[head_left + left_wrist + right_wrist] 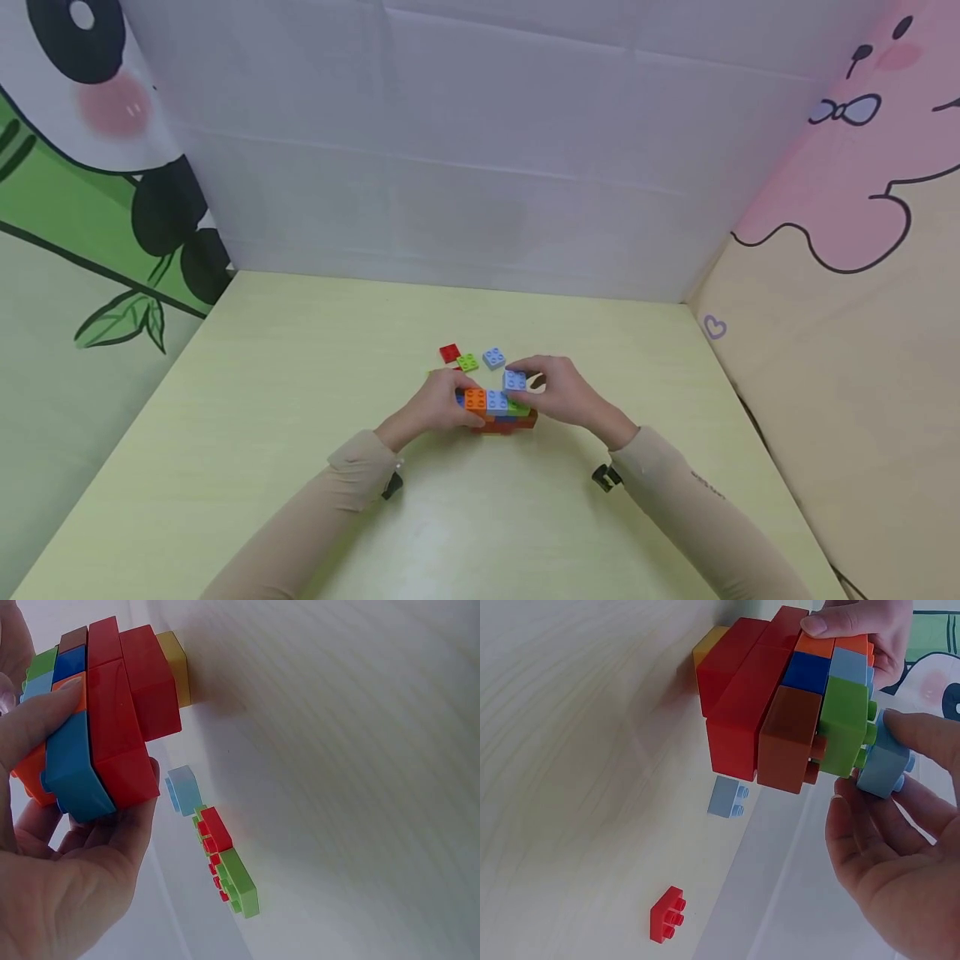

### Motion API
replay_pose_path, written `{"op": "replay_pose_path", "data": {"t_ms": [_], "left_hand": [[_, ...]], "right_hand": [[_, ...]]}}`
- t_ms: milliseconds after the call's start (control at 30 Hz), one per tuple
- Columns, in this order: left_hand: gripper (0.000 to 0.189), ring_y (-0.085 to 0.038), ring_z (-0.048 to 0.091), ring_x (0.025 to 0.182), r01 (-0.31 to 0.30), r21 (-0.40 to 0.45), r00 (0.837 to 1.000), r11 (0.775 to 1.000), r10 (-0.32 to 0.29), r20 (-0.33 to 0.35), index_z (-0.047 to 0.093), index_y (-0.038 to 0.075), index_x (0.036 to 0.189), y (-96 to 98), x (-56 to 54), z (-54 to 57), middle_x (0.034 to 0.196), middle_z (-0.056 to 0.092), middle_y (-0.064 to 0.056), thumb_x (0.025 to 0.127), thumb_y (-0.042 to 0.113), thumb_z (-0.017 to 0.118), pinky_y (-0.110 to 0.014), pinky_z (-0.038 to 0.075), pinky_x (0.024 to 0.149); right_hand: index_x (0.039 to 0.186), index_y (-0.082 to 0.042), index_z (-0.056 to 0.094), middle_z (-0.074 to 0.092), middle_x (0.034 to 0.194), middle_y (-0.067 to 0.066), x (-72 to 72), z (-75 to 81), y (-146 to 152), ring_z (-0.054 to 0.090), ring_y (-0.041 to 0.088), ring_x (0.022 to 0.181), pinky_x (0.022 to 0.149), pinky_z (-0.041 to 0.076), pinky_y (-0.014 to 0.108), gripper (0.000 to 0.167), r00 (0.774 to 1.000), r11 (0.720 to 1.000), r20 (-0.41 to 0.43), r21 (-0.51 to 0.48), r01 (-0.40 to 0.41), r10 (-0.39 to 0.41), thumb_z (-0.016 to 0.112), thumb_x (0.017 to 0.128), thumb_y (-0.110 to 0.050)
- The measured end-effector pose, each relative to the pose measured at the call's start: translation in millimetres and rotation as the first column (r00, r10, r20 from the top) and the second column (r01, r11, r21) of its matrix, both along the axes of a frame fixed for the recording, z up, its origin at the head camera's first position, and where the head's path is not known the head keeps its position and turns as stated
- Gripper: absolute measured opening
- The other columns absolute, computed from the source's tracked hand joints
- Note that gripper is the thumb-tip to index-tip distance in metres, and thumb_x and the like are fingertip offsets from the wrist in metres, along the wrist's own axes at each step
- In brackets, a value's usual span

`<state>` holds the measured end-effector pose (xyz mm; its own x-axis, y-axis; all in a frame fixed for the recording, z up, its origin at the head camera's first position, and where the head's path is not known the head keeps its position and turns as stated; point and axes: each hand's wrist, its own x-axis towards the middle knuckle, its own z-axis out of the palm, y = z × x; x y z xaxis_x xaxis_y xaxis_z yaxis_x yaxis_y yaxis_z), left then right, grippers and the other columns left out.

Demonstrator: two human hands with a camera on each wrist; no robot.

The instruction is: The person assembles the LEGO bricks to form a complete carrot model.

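A stacked block of toy building bricks [739,701] has a yellow brick at its base, with red, brown, blue, orange, light blue and green bricks above. My left hand [437,402] grips its left end, the thumb lying on an orange brick [66,685]. Between the thumb and fingers of my right hand [564,392] is a light blue brick [883,760]. It sits just over the green brick [843,726] at the right end of the stack, where green studs show. Whether the two touch, I cannot tell.
Behind the stack lie a loose light blue brick [493,358], a lime green brick [467,362] and a red brick [449,352]. The pale tabletop [600,517] meets a white sheet [465,208] at the back, with decorated panels at both sides.
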<state>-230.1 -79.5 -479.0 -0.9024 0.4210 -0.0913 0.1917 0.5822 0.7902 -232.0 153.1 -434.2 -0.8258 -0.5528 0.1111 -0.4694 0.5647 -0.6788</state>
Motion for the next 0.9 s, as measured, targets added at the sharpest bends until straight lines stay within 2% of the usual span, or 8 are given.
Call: {"op": "replay_pose_path", "data": {"t_ms": [233, 733, 900], "left_hand": [[0.035, -0.02, 0.05, 0.093, -0.003, -0.005, 1.0, 1.0, 0.003, -0.003, 0.072, 0.012, 0.101, -0.3, 1.3, 0.7, 0.099, 0.058, 0.001, 0.071, 0.021, 0.086, -0.033, 0.045, 0.079], [0.033, -0.019, 0.05, 0.09, 0.016, 0.002, 0.999, 1.0, -0.016, -0.028, 0.073, 0.012, 0.099, 0.2, 0.6, -1.3, 0.096, 0.059, 0.003, 0.07, 0.021, 0.086, -0.033, 0.044, 0.077], [0.033, -0.019, 0.049, 0.09, 0.009, -0.003, 1.0, 1.0, -0.009, -0.026, 0.073, 0.011, 0.099, 0.6, 0.8, -1.3, 0.095, 0.058, 0.003, 0.07, 0.02, 0.086, -0.033, 0.043, 0.077]], "right_hand": [[0.115, -0.005, 0.069, 0.066, 0.108, -0.002, 5.0, 1.0, -3, 0.059, 0.014, 0.09, 0.079, 0.052, 0.042, 0.037, 0.999, 1.0, 0.029, 0.002, -0.013, 0.012, 0.078, 0.081, -0.019], [0.115, -0.005, 0.068, 0.066, 0.106, -0.002, 10.7, 1.4, -4, 0.063, 0.011, 0.087, 0.079, 0.052, 0.039, 0.038, 0.998, 0.999, 0.048, 0.007, -0.033, 0.032, 0.078, 0.081, -0.019], [0.117, -0.005, 0.067, 0.066, 0.108, -0.002, 12.3, 2.3, -4, 0.062, 0.01, 0.089, 0.079, 0.052, 0.033, 0.039, 0.999, 0.998, 0.029, 0.034, -0.046, 0.045, 0.077, 0.082, -0.02]]}}
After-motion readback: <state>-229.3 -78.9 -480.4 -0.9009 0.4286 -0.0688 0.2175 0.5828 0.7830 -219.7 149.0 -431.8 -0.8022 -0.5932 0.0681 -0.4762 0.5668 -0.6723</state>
